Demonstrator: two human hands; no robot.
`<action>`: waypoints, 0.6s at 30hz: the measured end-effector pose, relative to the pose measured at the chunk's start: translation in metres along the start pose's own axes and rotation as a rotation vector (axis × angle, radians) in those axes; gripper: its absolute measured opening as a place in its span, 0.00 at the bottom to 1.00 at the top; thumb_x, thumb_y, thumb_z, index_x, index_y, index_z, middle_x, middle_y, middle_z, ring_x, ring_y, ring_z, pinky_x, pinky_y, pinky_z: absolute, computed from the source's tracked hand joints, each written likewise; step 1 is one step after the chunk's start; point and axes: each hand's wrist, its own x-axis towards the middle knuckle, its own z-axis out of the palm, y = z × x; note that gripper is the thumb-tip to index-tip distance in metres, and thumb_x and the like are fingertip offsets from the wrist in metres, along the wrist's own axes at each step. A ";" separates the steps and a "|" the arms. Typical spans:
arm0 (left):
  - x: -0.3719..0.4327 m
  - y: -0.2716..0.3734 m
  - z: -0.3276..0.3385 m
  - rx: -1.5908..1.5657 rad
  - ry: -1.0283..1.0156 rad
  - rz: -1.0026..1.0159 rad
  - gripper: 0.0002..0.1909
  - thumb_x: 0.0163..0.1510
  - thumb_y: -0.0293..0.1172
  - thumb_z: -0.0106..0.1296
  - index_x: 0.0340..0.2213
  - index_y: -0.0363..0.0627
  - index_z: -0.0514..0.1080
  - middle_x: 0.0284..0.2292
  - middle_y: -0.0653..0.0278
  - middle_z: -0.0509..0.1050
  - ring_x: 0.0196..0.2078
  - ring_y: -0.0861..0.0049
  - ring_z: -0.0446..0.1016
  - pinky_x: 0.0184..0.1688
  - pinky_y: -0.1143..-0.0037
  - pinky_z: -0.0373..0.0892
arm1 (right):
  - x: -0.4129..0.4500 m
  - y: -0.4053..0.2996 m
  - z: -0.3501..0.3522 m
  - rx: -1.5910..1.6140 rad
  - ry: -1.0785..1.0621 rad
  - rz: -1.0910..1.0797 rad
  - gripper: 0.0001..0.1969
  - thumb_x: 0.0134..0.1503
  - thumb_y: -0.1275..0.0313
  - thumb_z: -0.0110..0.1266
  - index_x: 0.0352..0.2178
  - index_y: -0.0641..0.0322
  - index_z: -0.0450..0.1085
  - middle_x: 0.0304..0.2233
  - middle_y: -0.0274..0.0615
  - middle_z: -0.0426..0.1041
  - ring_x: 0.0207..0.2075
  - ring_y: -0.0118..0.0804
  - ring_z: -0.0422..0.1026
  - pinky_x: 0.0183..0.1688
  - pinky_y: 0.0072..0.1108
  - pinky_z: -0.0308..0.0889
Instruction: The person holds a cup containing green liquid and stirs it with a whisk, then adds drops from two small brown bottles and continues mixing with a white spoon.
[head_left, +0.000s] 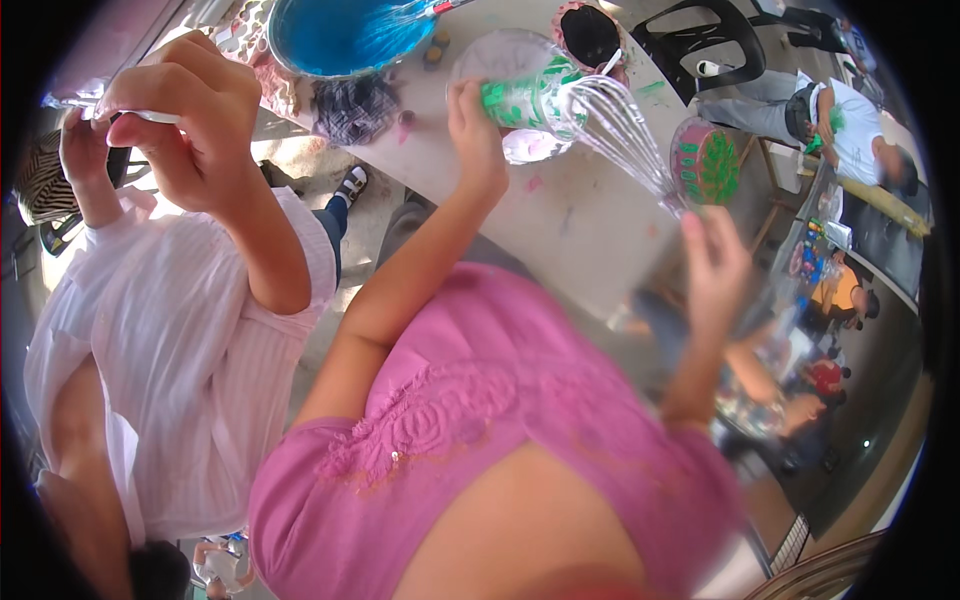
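Observation:
My left hand (480, 142) holds a clear container (525, 101) smeared with green paint, raised over the table. In my right hand (716, 251) is the handle end of a wire whisk (619, 124). The whisk's loops point up and left, overlapping the container's right side in this view; whether they touch it I cannot tell. White residue coats some of the wires. Just below the container lies a shiny whitish object (534, 147), partly hidden.
A pale table (577, 225) bears a basin of blue liquid (337, 37) with another whisk, a dark plaid cloth (352, 109), a pink-rimmed pot (589, 36) with dark contents, and a pink-and-green decorated item (705, 161). A co-worker in white (187, 337) stands close at left. A black chair (705, 41) stands beyond.

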 end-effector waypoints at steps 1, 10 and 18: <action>0.001 0.000 -0.001 0.010 -0.007 0.020 0.09 0.57 0.38 0.37 0.35 0.48 0.63 0.33 0.68 0.65 0.34 0.80 0.69 0.29 0.75 0.71 | -0.001 0.002 0.001 0.001 0.002 0.002 0.09 0.54 0.70 0.52 0.27 0.67 0.65 0.14 0.27 0.56 0.18 0.16 0.51 0.19 0.13 0.45; 0.006 0.002 -0.009 -0.020 0.012 -0.080 0.10 0.56 0.38 0.36 0.35 0.49 0.63 0.33 0.68 0.68 0.35 0.79 0.71 0.31 0.74 0.71 | 0.001 0.029 0.006 0.367 -0.078 0.161 0.09 0.55 0.69 0.50 0.28 0.64 0.65 0.14 0.27 0.61 0.15 0.15 0.52 0.17 0.11 0.44; -0.009 0.005 -0.068 -0.080 0.021 -0.391 0.15 0.57 0.40 0.36 0.42 0.45 0.62 0.41 0.62 0.66 0.45 0.72 0.66 0.46 0.67 0.65 | 0.034 0.100 0.070 0.609 -0.370 0.741 0.10 0.57 0.63 0.45 0.29 0.58 0.65 0.16 0.28 0.60 0.13 0.15 0.51 0.13 0.11 0.41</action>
